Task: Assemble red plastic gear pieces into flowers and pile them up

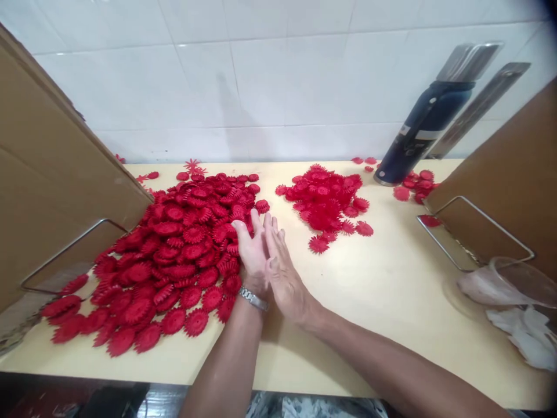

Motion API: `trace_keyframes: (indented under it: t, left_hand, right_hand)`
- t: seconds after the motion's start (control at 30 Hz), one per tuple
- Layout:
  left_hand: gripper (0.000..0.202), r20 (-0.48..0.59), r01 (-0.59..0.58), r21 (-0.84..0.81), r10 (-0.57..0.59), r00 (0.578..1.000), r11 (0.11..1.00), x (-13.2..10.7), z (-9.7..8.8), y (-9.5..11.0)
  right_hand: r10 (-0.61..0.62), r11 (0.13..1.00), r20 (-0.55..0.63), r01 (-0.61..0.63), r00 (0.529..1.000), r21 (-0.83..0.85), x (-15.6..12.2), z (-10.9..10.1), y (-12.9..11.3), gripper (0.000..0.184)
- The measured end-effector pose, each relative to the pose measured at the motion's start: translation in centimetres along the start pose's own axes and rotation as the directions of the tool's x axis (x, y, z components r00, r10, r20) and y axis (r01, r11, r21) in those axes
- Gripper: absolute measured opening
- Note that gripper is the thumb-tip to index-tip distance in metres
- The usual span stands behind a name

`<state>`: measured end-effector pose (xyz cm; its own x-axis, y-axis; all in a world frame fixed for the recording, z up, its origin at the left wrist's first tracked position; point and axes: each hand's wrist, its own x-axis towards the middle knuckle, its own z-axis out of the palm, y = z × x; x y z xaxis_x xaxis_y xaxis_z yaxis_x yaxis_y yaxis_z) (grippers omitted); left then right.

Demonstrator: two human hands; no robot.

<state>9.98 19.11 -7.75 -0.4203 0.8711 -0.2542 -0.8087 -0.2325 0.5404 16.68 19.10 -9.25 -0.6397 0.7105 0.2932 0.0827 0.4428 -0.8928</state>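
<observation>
My left hand (253,248), with a metal-band watch (253,299) on its wrist, is raised over the table with fingers stretched out and thumb apart. Flat against its palm lies my right hand (282,270), fingers extended. Whether anything sits between the palms is hidden. Just left of the hands spreads a large heap of red scalloped, flower-like discs (191,235), some thick like stacked layers. A smaller pile of thin red toothed discs (324,194) lies beyond the hands to the right.
Cardboard panels (56,145) flank the table (369,302), with metal wire bookends (496,220) by them. A dark blue bottle (429,130) stands near the tiled wall. At right are a clear plastic cup (513,284), crumpled tissue (526,337) and more red discs (420,184).
</observation>
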Motion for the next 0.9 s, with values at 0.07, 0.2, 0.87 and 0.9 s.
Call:
trace_keyframes:
  t: [0.07,0.2,0.87,0.9]
  left_hand:
    - [0.064,0.018,-0.017,0.025,0.017,1.0,1.0,0.1,-0.1,-0.1]
    - [0.064,0.137,-0.086,0.037,0.08,0.987,0.996,-0.4,0.8,-1.5]
    - [0.023,-0.008,-0.045,0.045,0.046,0.999,0.998,-0.2,0.6,-0.5]
    - [0.024,-0.017,-0.049,0.062,0.051,0.999,0.997,-0.2,0.7,-0.6]
  right_hand:
    - [0.045,0.998,-0.027,-0.046,0.999,-0.034,0.1,0.2,-0.2,0.07]
    - [0.2,0.974,-0.09,-0.208,0.976,-0.094,4.3,-1.0,0.9,0.062]
    - [0.125,0.976,-0.027,-0.118,0.992,0.185,3.3,-7.9,0.9,0.02]
    - [0.07,0.99,-0.02,-0.067,0.997,0.121,3.0,-7.8,0.9,0.017]
